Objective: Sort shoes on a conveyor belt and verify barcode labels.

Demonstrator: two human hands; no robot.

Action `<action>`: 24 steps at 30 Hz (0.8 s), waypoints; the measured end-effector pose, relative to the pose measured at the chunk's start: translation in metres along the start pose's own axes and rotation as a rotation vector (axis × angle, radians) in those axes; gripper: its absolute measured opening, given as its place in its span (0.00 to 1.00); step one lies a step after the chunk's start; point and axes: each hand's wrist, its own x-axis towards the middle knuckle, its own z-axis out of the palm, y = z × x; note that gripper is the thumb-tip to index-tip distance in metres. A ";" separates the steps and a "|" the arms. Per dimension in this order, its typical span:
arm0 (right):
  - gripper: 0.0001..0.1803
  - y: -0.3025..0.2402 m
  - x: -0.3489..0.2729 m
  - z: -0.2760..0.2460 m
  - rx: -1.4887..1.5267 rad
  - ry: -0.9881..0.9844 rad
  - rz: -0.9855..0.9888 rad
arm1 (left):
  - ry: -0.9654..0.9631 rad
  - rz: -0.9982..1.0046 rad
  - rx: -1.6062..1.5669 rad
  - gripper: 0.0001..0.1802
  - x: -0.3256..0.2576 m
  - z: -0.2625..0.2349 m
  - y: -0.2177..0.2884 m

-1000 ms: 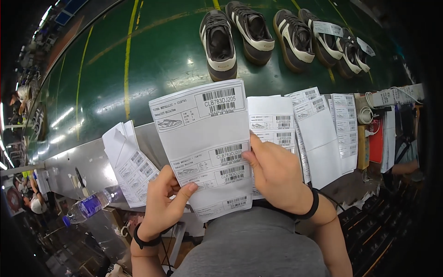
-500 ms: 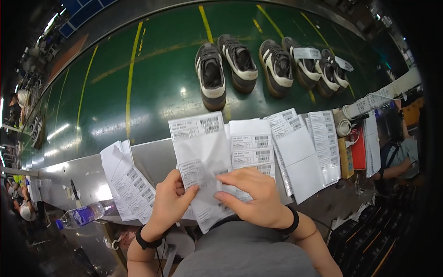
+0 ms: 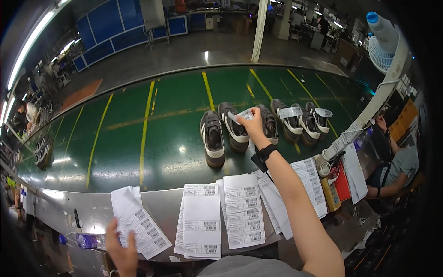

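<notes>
My right hand (image 3: 253, 128) reaches far over the green conveyor belt, its fingers closed on a small white label (image 3: 242, 115). The label lies over the laces of a dark grey shoe (image 3: 237, 138) with white stripes; I cannot tell whether it touches. To the left stands a matching shoe (image 3: 213, 144), and another shoe (image 3: 269, 127) is partly behind my wrist. My left hand (image 3: 122, 253), a little blurred, has its fingers apart beside a fanned stack of label sheets (image 3: 146, 230). A label sheet with bare backing (image 3: 201, 203) lies on the stack near the middle.
Farther right, several shoes carry labels (image 3: 290, 112). More label sheets (image 3: 243, 217) line the metal ledge (image 3: 157, 198). A bottle (image 3: 90, 240) lies at the left. A red folder (image 3: 340, 181) and a coiled white cable (image 3: 326, 167) are at the right, near a seated person (image 3: 400, 168).
The label sheet has gone from my hands onto the stack. My right hand has moved out to the shoes with a label; my left has moved left and opened. The view has tilted up.
</notes>
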 end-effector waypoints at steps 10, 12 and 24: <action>0.45 0.019 0.016 0.000 -0.607 -0.026 0.085 | 0.757 -0.277 0.493 0.68 -0.017 -0.096 -0.193; 0.50 0.025 0.020 -0.010 -0.702 0.008 0.065 | 0.686 -0.334 0.309 0.68 -0.007 -0.081 -0.203; 0.32 -0.150 -0.041 -0.045 -0.299 -0.255 -0.335 | 0.546 0.034 -0.180 0.43 0.026 -0.067 -0.155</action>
